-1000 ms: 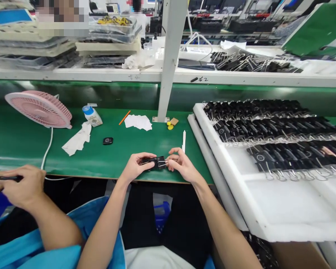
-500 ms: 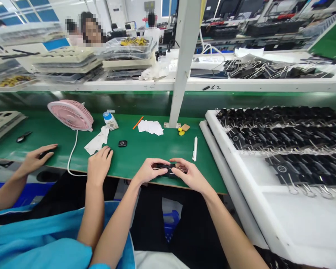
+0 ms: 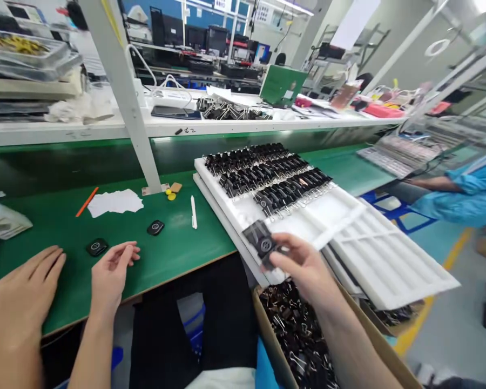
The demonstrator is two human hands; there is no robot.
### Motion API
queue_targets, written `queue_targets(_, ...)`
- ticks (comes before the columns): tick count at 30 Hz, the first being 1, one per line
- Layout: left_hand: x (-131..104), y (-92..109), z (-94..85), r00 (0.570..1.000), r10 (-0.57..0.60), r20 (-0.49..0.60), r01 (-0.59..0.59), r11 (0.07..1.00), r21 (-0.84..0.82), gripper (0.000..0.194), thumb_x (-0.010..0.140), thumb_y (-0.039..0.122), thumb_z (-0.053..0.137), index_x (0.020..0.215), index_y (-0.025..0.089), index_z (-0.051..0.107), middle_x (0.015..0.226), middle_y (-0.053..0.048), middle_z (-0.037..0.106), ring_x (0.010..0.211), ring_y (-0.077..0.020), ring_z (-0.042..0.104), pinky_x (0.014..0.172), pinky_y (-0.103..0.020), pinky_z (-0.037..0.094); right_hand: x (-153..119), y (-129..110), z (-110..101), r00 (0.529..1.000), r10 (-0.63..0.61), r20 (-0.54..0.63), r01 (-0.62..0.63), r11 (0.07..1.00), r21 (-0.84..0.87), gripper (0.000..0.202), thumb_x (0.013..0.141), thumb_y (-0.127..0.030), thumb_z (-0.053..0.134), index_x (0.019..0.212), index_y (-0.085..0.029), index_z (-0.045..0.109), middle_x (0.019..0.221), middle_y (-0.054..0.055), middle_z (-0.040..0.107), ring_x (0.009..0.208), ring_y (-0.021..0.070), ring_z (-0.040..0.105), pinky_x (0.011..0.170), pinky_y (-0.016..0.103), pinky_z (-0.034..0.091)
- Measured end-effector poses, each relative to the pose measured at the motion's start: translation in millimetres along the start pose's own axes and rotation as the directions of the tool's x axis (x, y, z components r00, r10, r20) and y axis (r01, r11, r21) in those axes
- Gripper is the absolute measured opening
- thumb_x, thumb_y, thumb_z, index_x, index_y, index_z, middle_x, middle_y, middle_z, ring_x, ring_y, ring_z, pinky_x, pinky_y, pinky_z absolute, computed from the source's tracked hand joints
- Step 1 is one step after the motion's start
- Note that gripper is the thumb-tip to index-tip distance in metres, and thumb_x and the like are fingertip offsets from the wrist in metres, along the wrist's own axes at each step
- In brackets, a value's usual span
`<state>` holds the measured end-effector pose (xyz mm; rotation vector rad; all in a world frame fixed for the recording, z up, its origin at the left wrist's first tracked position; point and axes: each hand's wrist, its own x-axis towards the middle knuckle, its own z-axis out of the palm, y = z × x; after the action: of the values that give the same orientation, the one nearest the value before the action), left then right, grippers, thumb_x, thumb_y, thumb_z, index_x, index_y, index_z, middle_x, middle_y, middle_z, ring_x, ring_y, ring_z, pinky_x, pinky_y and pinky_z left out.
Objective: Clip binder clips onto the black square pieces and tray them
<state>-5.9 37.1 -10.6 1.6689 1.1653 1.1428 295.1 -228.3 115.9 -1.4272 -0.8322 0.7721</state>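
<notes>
My right hand pinches a flat black square device with a round emblem; it is slightly blurred and hangs over the near edge of the white foam tray. Rows of similar black devices with binder clips stand in that tray. Over the green tabletop, my left hand has loosely curled fingers, with nothing visible in them. One black device lies just left of it, and a second black device lies beyond it to the right.
A co-worker's hand rests at the left. A white pen, white paper pieces, an orange stick and yellow bits lie near the post. Below my right arm stands a cardboard box of binder clips.
The view has swung right. My hands have parted; the right one has carried a black device to the tray, while the left holds nothing visible. A second device now lies on the table.
</notes>
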Motion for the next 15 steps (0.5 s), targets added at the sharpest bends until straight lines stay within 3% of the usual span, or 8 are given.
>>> queue_targets(1,-3,1,5.2,1.0,-0.024,0.017,0.025,0.999,-0.046,0.036,0.088,0.05,0.068,0.102,0.018,0.073,0.09,-0.008,0.075,0.076,-0.0212,0.069,0.065,-0.031,0.056,8,-4,-13,0.991,-0.07,-0.118,0.051,0.987,-0.155,0.037,0.083,-0.045,0.081,0.108,-0.02,0.07,0.093,0.009,0.072,0.074,0.0233,0.068,0.065,0.038,0.057)
queue_targets(3,-6,3,7.3,0.997,-0.071,0.042,0.075,0.99,-0.118,0.037,0.084,0.05,0.072,0.102,0.017,0.074,0.09,-0.007,0.074,0.075,-0.0197,0.067,0.066,-0.029,0.054,31,-10,-31,0.938,-0.231,-0.26,0.078,0.868,-0.49,0.033,0.082,-0.042,0.078,0.104,-0.019,0.073,0.09,0.009,0.073,0.075,0.024,0.066,0.067,0.038,0.054)
queue_targets(6,-4,3,1.6,0.994,-0.099,0.046,0.105,0.983,-0.149,0.038,0.081,0.05,0.075,0.102,0.017,0.075,0.089,-0.007,0.074,0.075,-0.0186,0.066,0.069,-0.029,0.054,68,-11,-40,0.902,-0.372,-0.221,0.044,0.588,-0.808,0.03,0.081,-0.038,0.072,0.102,-0.017,0.075,0.086,0.008,0.073,0.077,0.0245,0.065,0.073,0.038,0.05)
queue_targets(11,-5,1,-0.7,0.992,-0.111,0.06,0.118,0.985,-0.13,0.042,0.08,0.051,0.075,0.104,0.016,0.075,0.092,-0.009,0.075,0.078,-0.0199,0.068,0.073,-0.031,0.055,104,0,-30,0.937,-0.342,-0.077,-0.005,0.206,-0.979,0.026,0.085,-0.033,0.064,0.104,-0.018,0.074,0.093,0.01,0.075,0.089,0.0279,0.067,0.071,0.033,0.046)
queue_targets(15,-3,7,11.6,0.995,-0.093,0.026,0.093,0.996,0.017,0.04,0.082,0.051,0.071,0.102,0.017,0.074,0.092,-0.009,0.075,0.081,-0.0213,0.069,0.076,-0.032,0.054,107,6,-20,0.949,-0.316,-0.022,-0.004,0.058,-0.998,0.028,0.091,-0.031,0.061,0.113,-0.017,0.071,0.092,0.011,0.075,0.088,0.0292,0.068,0.065,0.031,0.042)
